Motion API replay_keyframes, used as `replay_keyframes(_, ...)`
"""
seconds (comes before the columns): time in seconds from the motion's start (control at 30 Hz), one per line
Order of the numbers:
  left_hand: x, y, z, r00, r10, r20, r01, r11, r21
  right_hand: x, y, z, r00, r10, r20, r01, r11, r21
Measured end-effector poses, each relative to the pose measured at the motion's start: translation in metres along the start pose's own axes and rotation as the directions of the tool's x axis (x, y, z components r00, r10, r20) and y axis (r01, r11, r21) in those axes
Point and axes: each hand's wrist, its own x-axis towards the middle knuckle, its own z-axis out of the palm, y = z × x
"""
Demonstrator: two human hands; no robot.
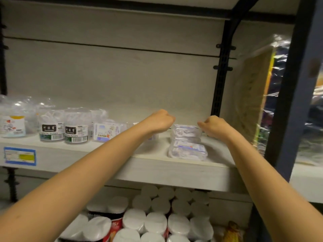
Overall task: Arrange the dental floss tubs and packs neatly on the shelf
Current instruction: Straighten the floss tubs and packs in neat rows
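Observation:
On the white shelf [78,154], clear floss packs [187,151] lie in a short row at the right. My left hand [161,121] and my right hand [212,126] have their fingers curled at the two ends of the rear floss pack [186,129] and pinch it between them. Further left stand two floss tubs with black labels [50,131] [76,132] and a tub with a white and yellow label [13,125]. A flat pack with a white-blue label [106,131] leans beside the tubs. My left forearm hides part of another small pack.
A blue-edged price tag [20,156] is stuck to the shelf's front edge. Cans with white lids [157,220] fill the shelf below. A dark upright post [293,102] and plastic-wrapped goods [253,102] bound the right side. Bare shelf board lies between the flat pack and the clear packs.

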Motion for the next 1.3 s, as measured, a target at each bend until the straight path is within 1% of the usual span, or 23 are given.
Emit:
replay_keyframes(0.1,0.006,0.004,0.006,0.999,-0.033,0.035,0.034,0.999,-0.019,0.008,0.006,0.004,0.999,0.012,0.034,-0.012,1.0,-0.003)
replay_keyframes(0.23,0.003,0.004,0.013,0.997,-0.03,0.068,0.036,0.995,-0.095,0.006,0.007,0.007,0.999,-0.006,0.042,0.007,1.0,-0.024)
replay_keyframes(0.37,0.007,-0.009,0.014,0.999,-0.023,0.034,0.029,0.984,-0.175,-0.001,0.007,0.005,1.0,0.0,-0.012,0.0,1.0,-0.001)
replay_keyframes(0.43,0.006,-0.015,0.012,1.0,0.015,0.011,-0.013,0.974,-0.226,-0.008,0.007,0.003,0.997,-0.014,-0.07,0.019,0.998,0.064)
replay_keyframes(0.57,-0.012,-0.019,0.007,0.99,0.103,-0.094,-0.129,0.933,-0.336,-0.023,0.004,-0.003,0.975,-0.11,-0.194,0.159,0.954,0.255)
replay_keyframes(0.63,-0.026,-0.017,0.005,0.972,0.156,-0.174,-0.217,0.88,-0.422,-0.032,0.002,-0.006,0.964,-0.138,-0.227,0.213,0.913,0.349)
replay_keyframes(0.7,-0.039,-0.014,0.002,0.942,0.167,-0.29,-0.3,0.809,-0.506,-0.043,-0.001,-0.009,0.959,-0.151,-0.24,0.246,0.863,0.44)
replay_keyframes(0.73,-0.046,-0.013,0.0,0.92,0.171,-0.353,-0.345,0.781,-0.521,-0.049,-0.002,-0.009,0.956,-0.167,-0.243,0.268,0.835,0.482)
replay_keyframes(0.77,-0.051,-0.013,-0.001,0.896,0.176,-0.407,-0.383,0.769,-0.512,-0.056,-0.002,-0.009,0.951,-0.186,-0.246,0.29,0.809,0.511)
replay_keyframes(0.83,-0.062,-0.014,-0.001,0.862,0.194,-0.469,-0.432,0.765,-0.478,-0.07,-0.001,-0.008,0.936,-0.235,-0.262,0.341,0.785,0.517)
replay_keyframes(0.97,-0.079,-0.019,-0.005,0.823,0.228,-0.521,-0.48,0.77,-0.421,-0.087,-0.005,-0.005,0.906,-0.324,-0.273,0.419,0.783,0.46)
replay_keyframes(1.13,-0.082,-0.026,-0.039,0.801,0.263,-0.538,-0.49,0.804,-0.337,-0.089,-0.038,-0.004,0.892,-0.375,-0.252,0.45,0.786,0.423)
replay_keyframes(1.23,-0.082,-0.036,-0.067,0.795,0.32,-0.516,-0.479,0.852,-0.21,-0.089,-0.061,0.002,0.891,-0.385,-0.238,0.452,0.795,0.405)
replay_keyframes(1.3,-0.082,-0.045,-0.084,0.79,0.372,-0.488,-0.455,0.889,-0.059,-0.09,-0.075,0.01,0.896,-0.376,-0.236,0.442,0.81,0.386)
